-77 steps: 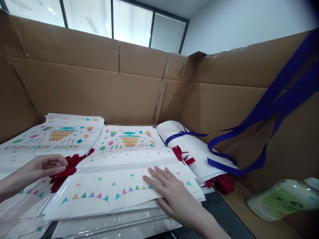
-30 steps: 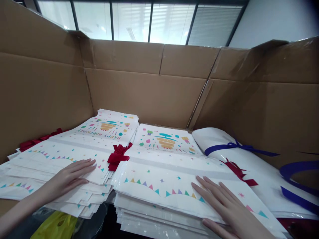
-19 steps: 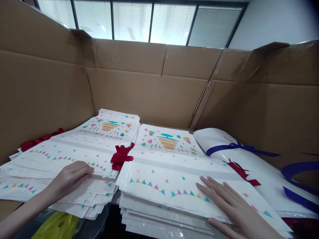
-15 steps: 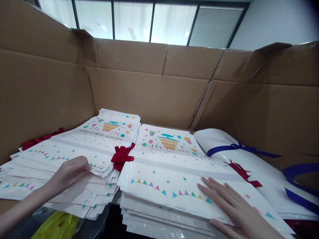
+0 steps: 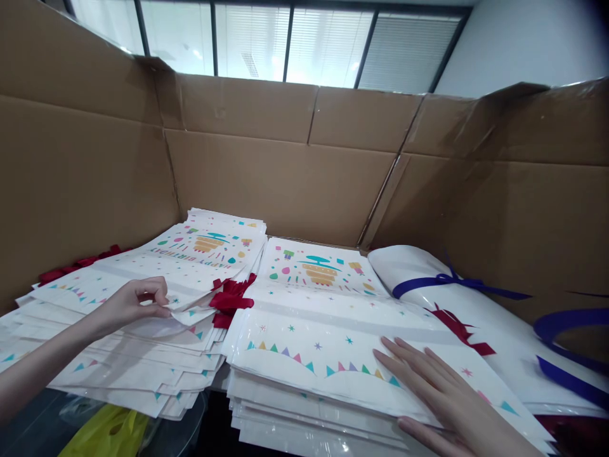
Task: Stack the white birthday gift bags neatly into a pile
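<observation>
My left hand [image 5: 137, 303] pinches the near edge of the top white birthday bag [image 5: 190, 279] on the left stack and lifts it a little. Colourful bunting, stars and a cake drawing are printed on it. My right hand [image 5: 445, 397] lies flat, fingers spread, on the top bag of a second stack [image 5: 328, 330] with the same print. Bunched red ribbon [image 5: 232, 299] sticks out between the two stacks. The lower edges of the left stack fan out unevenly beneath my left hand.
Tall cardboard walls [image 5: 285, 184] surround the stacks. To the right lies a rolled white bundle [image 5: 409, 261] tied with blue ribbon [image 5: 423, 284]. More red ribbon [image 5: 80, 263] runs along the left side. A yellow plastic bag [image 5: 107, 435] sits below the left stack.
My left hand has raised the edge of the top bag slightly, and its fingers now show a clear pinch. The right hand stays flat on its stack.
</observation>
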The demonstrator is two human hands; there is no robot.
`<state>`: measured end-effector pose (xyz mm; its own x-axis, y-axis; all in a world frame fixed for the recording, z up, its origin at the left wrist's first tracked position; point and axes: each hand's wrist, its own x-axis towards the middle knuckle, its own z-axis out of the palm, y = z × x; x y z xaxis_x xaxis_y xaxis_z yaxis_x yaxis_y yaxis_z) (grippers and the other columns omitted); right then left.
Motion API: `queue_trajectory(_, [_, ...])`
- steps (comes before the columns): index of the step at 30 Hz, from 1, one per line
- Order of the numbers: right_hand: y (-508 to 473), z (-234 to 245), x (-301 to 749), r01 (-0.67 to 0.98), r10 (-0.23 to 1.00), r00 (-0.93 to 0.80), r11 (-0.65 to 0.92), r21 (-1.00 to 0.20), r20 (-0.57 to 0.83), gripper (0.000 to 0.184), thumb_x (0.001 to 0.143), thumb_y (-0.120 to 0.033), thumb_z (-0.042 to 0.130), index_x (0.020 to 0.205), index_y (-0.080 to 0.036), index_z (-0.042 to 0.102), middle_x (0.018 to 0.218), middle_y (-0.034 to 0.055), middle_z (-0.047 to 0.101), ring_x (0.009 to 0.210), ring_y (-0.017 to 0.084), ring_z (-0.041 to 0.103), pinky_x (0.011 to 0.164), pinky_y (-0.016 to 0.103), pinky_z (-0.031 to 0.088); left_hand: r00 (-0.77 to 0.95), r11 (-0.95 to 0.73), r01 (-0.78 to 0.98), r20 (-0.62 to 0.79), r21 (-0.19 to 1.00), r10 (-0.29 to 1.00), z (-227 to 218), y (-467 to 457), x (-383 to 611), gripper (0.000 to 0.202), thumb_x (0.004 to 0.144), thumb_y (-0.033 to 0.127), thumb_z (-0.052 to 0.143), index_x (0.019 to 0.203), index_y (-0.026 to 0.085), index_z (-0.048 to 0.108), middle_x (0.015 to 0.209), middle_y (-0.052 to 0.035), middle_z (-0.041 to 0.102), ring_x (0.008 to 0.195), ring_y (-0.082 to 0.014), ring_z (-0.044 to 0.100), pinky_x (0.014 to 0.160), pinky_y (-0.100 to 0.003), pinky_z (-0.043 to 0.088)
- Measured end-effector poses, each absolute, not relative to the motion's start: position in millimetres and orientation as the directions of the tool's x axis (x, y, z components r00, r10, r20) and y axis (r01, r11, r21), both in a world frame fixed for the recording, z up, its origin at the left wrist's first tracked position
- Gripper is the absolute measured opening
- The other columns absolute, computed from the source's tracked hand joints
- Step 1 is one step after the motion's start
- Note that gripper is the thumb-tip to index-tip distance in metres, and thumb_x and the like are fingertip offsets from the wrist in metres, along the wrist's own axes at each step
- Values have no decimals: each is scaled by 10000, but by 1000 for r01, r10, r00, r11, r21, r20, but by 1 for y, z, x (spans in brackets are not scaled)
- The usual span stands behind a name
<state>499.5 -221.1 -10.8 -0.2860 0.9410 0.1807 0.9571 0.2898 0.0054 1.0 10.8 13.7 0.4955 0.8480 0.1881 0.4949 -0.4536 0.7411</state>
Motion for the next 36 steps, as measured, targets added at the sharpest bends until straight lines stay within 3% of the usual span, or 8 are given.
queue_trajectory(3, [-222, -14, 501, 952, 932, -304, 302, 39, 196, 702, 869, -528, 568, 1487, -400, 259, 1485, 17, 374, 1315, 384, 405, 978, 609, 465, 460, -433, 480, 201, 763, 865, 13, 17, -3, 333, 749, 390, 673, 573, 144, 532, 775, 13, 533, 730, -131, 539, 669, -205, 447])
queue_trajectory(7, [-223, -14, 502, 955, 938, -296, 294, 40, 180, 699, 862, -545, 566, 1481, -400, 276, 1490, 19, 369, 1320, 377, 407, 972, 588, 478, 353, -419, 503, 263, 756, 898, 18, 19, -5, 272, 890, 417, 551, 814, 157, 525, 779, 24, 527, 694, -112, 523, 588, -170, 422])
queue_trajectory(13, [-209, 16, 479, 968, 945, -246, 252, -4, 214, 534, 887, -549, 517, 1376, -337, 510, 1371, 64, 548, 1212, 352, 551, 926, 545, 519, 301, -597, 566, 531, 569, 792, 45, 6, 17, 206, 929, 359, 514, 932, 155, 540, 796, 28, 552, 699, -108, 523, 610, -168, 412])
queue_trajectory(19, [-170, 52, 412, 903, 830, -274, 395, -166, 486, 489, 926, -336, 529, 1393, -241, 421, 1359, 105, 527, 1222, 256, 525, 957, 436, 504, 526, -858, 466, 713, 215, 464, 59, -29, 88, 168, 893, 263, 501, 885, 193, 653, 873, -12, 714, 832, -167, 658, 793, -265, 499])
queue_trajectory(22, [-153, 53, 389, 855, 729, -303, 493, -163, 614, 547, 893, -236, 572, 1405, -202, 380, 1403, 143, 448, 1291, 266, 437, 1015, 468, 445, 678, -957, 248, 732, -147, 63, 59, -55, 132, 182, 919, 138, 469, 991, 199, 624, 926, -30, 729, 852, -160, 686, 780, -282, 532])
queue_trajectory(26, [-146, 44, 387, 790, 578, -333, 602, -114, 745, 173, 888, -135, 532, 1043, -198, 577, 1195, 101, 598, 1160, 236, 528, 957, 433, 466, 716, -937, 73, 672, -342, -190, 59, -88, 175, 159, 945, 96, 444, 1032, 133, 571, 908, -77, 727, 817, -174, 692, 724, -297, 563])
queue_trajectory(29, [-155, 36, 399, 776, 472, -369, 631, -14, 801, 193, 879, -43, 468, 828, -203, 563, 926, 37, 663, 1001, 196, 580, 906, 397, 473, 760, -942, 39, 622, -333, -188, 59, -104, 188, 212, 943, 88, 413, 1048, 148, 587, 864, -62, 726, 773, -171, 690, 690, -291, 575])
queue_trajectory(36, [-198, 24, 435, 827, 422, -408, 547, 132, 810, 214, 833, 38, 497, 793, -155, 578, 736, 54, 629, 778, 185, 524, 734, 353, 458, 889, -925, 229, 451, -305, 72, 51, -114, 151, 364, 904, 97, 342, 1192, 173, 551, 906, -64, 716, 694, -198, 662, 601, -311, 525])
